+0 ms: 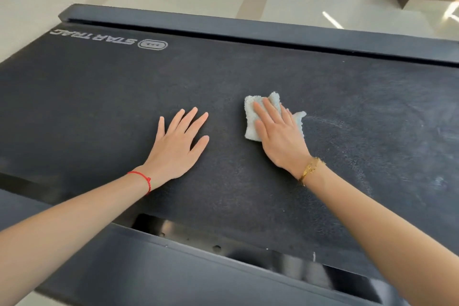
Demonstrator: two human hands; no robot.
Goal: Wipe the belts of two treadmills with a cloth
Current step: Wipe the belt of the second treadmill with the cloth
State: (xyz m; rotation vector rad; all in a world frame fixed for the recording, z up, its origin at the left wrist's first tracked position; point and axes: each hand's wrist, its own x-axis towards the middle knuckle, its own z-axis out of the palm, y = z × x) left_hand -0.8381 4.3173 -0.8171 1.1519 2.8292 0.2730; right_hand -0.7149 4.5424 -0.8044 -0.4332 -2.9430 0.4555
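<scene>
— Terry, pale and soft: our cloth (250, 117) lies folded near the middle of the belt (99, 97), under our right hand (279, 133). It should be light and limp, so we press it flat rather than pinch it.

— Agreed. Our right fingers (267, 109) lie straight across it, close together, palm down. A corner pokes out past them toward the far rail (248, 30).

— And our left hand (177, 143)?

— Flat on the bare belt just beside it, fingers spread wide, holding nothing. It seems to brace us.

— The belt looks grippy and textured; the cloth may drag and bunch, so we keep the palm over its centre.

— Count?

— One cloth, two hands, one belt in view. Faint chalky smears toward the right edge may be wipe marks, though the blur leaves us unsure. No second treadmill shows.
</scene>
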